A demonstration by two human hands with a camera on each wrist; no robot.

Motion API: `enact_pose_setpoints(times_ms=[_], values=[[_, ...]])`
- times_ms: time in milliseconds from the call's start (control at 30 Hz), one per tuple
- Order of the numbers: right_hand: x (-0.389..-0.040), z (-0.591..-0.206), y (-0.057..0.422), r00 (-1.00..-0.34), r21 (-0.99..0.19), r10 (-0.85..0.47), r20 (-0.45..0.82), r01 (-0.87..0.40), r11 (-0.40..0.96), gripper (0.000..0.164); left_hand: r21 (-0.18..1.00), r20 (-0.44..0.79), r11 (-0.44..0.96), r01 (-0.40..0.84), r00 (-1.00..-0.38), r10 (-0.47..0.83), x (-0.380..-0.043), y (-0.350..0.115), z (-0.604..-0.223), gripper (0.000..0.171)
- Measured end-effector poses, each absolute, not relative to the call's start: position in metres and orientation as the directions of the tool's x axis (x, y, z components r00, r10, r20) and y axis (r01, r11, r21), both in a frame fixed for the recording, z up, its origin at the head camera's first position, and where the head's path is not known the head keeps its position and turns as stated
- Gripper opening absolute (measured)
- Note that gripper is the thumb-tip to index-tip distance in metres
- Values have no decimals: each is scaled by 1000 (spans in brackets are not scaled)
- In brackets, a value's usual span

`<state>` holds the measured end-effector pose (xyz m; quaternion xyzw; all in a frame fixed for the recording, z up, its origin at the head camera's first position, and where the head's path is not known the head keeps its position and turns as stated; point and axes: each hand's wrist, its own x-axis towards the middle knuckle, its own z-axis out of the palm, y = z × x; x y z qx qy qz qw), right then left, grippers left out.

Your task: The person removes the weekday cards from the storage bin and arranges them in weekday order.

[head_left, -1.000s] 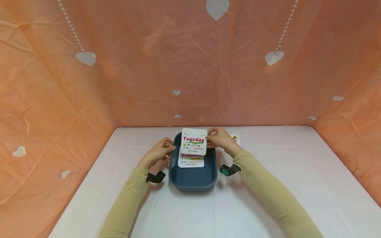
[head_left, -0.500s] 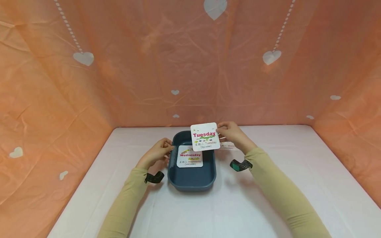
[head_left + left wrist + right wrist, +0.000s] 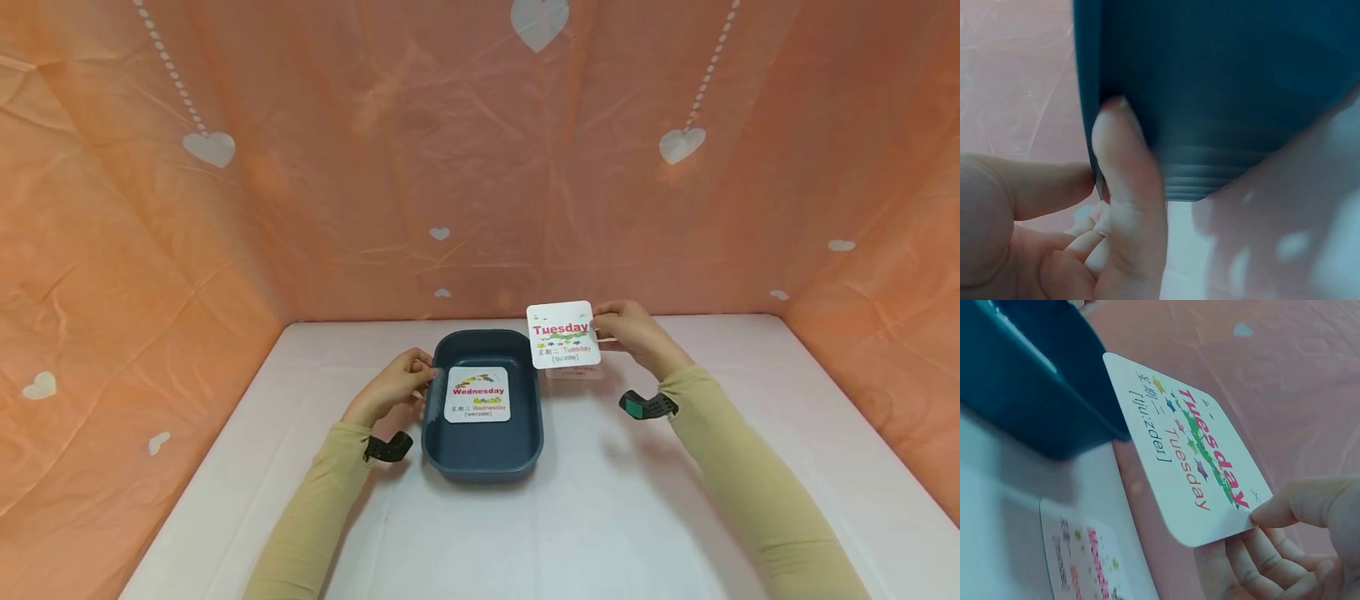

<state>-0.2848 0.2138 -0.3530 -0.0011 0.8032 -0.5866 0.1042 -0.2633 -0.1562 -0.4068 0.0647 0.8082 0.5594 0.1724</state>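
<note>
Tray rim (image 3: 539, 400) pinched by the left hand (image 3: 393, 383), the right hand (image 3: 637, 333) gripped the Tuesday card (image 3: 562, 335) near the far edge of the table (image 3: 480, 542), seemingly mid-transfer, needing gentle lowering.

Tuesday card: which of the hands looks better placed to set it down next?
Probably the right hand: it pinches the Tuesday card in the air, near the Monday card and outside the tray. The left hand is busy gripping the tray.

Had room over the white table (image 3: 517, 542) between two tan fabric sleeves (image 3: 750, 479); met the dark-blue, round-cornered tray (image 3: 482, 454) beyond.
</note>
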Motion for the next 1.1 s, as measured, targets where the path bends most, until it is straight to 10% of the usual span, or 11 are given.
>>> enact_pose_setpoints(times_ms=[1100], values=[[-286, -401, 298, -966, -884, -4, -260, 236, 402, 52, 940, -197, 331, -84, -926, 323, -264, -159, -411, 27]])
